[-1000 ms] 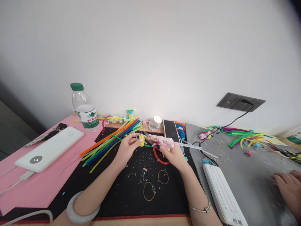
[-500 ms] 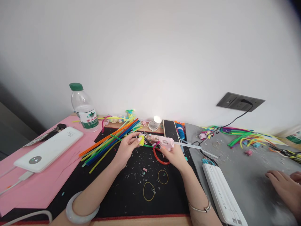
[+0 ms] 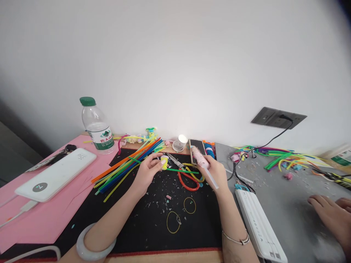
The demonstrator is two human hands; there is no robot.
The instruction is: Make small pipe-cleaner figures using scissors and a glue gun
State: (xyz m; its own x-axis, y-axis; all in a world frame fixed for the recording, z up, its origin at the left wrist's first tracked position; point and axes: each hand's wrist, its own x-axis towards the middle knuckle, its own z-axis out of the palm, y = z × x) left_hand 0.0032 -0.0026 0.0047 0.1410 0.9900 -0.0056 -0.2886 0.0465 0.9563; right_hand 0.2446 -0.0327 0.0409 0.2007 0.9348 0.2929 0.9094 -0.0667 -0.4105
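Observation:
My left hand [image 3: 146,171] pinches a small yellow fuzzy piece [image 3: 164,162] over the black mat [image 3: 142,219]. My right hand [image 3: 216,171] grips a pink glue gun [image 3: 200,157], its nozzle pointing up and away toward the wall, a clear glue stick [image 3: 212,179] jutting from its back. Red-handled scissors [image 3: 186,179] lie on the mat between my hands, beside a green stick [image 3: 181,170]. A bundle of coloured pipe cleaners [image 3: 127,162] lies just left of my left hand.
A water bottle [image 3: 95,124], a white power bank [image 3: 55,174] on pink paper [image 3: 41,215], a phone [image 3: 196,148], a lit small cup [image 3: 181,142], and another power bank [image 3: 257,226] sit around. Another person's hand [image 3: 331,215] rests on the grey mat [image 3: 287,197] at right.
My right hand swung the glue gun away from the yellow piece and to the right, tilting its nozzle up. The left hand kept holding the yellow piece.

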